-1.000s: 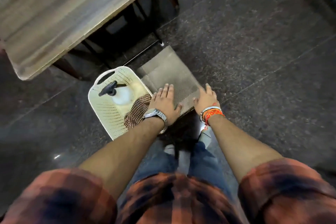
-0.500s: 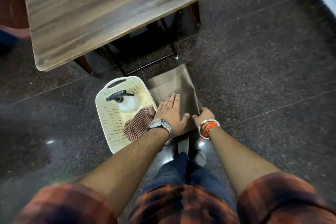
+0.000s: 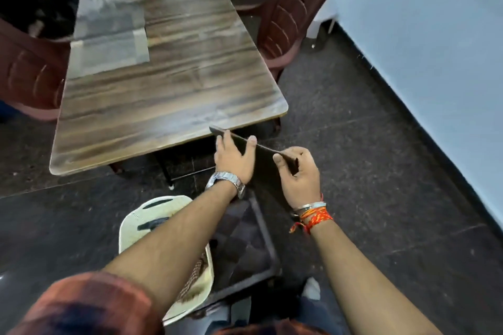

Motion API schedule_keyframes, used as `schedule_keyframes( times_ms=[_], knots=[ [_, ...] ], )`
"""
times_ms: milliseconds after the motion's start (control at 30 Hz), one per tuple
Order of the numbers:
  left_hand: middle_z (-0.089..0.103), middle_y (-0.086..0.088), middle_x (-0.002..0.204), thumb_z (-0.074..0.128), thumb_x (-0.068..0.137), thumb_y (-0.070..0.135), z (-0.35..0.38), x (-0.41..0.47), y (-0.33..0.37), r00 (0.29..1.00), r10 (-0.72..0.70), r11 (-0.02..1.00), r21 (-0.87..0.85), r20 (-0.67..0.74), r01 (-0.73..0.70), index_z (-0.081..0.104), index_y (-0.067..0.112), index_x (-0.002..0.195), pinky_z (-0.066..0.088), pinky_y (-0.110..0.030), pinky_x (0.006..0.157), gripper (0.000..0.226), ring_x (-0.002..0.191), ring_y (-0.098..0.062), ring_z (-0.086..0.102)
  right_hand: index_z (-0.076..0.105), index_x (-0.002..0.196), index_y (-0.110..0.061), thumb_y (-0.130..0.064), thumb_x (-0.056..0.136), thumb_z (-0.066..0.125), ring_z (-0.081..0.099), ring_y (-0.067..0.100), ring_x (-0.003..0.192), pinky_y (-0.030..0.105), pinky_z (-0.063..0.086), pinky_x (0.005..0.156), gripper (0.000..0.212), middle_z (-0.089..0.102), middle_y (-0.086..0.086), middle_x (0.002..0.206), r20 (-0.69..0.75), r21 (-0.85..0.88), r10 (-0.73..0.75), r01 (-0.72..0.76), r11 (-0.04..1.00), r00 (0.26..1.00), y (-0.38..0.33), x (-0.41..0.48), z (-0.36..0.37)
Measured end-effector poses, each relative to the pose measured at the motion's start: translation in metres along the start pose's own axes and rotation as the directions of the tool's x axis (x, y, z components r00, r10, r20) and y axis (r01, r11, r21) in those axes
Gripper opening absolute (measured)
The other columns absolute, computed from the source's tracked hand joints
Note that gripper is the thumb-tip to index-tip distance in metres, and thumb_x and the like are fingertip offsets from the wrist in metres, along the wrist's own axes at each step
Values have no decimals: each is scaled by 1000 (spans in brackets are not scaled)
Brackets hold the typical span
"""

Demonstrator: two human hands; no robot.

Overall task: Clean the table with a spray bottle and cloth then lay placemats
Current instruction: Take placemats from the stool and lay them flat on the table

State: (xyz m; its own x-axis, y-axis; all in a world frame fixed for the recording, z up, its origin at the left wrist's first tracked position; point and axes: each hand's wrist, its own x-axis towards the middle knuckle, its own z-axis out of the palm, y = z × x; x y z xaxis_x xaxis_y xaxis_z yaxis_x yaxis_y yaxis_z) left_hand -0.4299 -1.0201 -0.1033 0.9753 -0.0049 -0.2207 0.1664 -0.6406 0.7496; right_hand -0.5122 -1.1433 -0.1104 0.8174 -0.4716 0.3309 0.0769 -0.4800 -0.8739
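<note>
A placemat [image 3: 261,147] is pinched by left grip [image 3: 233,156] and right grip [image 3: 300,175] at the worktop's [image 3: 177,95] near edge; one mat [image 3: 109,45] lies far-left; laying seems underway.

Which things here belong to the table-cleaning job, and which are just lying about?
Job: placemat, held by left hand and right hand; table; basket with spray bottle and cloth; mat on floor.
Lying about: chair by wall; chair at left edge.
</note>
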Motion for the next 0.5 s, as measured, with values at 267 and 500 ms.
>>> schedule_keyframes(
  times_ms=[267, 500],
  knots=[
    [28, -16, 159, 58, 83, 67, -1, 69, 68, 892, -329, 893, -410, -308, 188, 19, 4, 154, 24, -45, 119, 102, 145, -34, 30, 71, 98, -6, -18, 90, 62, 66, 11, 97, 24, 48, 89, 17, 72, 0, 97, 205, 310, -133, 65, 949, 970, 13, 100, -59],
    [49, -20, 140, 71, 81, 45, 25, 83, 107, 714, -570, 788, -516, -406, 336, 43, -1, 134, 41, -39, 100, 75, 124, -38, 52, 66, 97, -9, -19, 92, 62, 59, 8, 102, 21, 44, 92, 12, 64, -1, 104, 259, 306, -255, 171, 937, 932, 48, 181, -100]
  ],
)
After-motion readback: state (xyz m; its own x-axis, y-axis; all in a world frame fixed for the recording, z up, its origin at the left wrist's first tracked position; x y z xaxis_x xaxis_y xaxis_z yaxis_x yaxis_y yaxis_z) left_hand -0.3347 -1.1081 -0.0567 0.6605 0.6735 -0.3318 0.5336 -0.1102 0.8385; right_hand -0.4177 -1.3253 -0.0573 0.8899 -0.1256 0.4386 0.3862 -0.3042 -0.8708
